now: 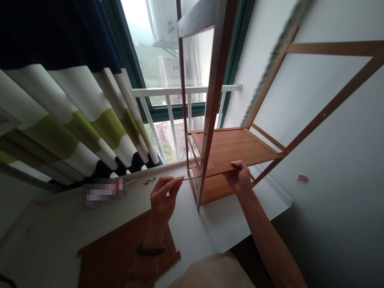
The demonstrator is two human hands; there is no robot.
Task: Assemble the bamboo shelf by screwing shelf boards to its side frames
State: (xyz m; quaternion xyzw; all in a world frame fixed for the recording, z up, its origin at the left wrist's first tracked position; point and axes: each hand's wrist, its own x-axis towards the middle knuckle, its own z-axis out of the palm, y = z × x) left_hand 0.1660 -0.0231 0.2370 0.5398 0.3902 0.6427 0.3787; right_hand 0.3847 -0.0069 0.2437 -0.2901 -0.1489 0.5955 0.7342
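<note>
A wooden shelf rack [207, 120] stands upright on the white surface. Pinched in the fingers of my left hand [163, 196] is a slim metal hex key [189, 179], whose far end meets the rack's front left post at the height of the middle shelf. My right hand [239, 178] grips the front edge of that middle shelf board [240, 146], thumb on top and fingers beneath. Below it is a lower shelf board [214, 190]. How the key sits in the post is too small to see.
A loose wooden panel [117, 248] lies on the white surface [222, 224] at lower left. Small hardware pieces [149, 181] and a blurred-out package [103, 193] lie near the window sill. A striped curtain [75, 120] hangs left, a white railing [168, 93] crosses the window, and a wall [339, 132] stands right.
</note>
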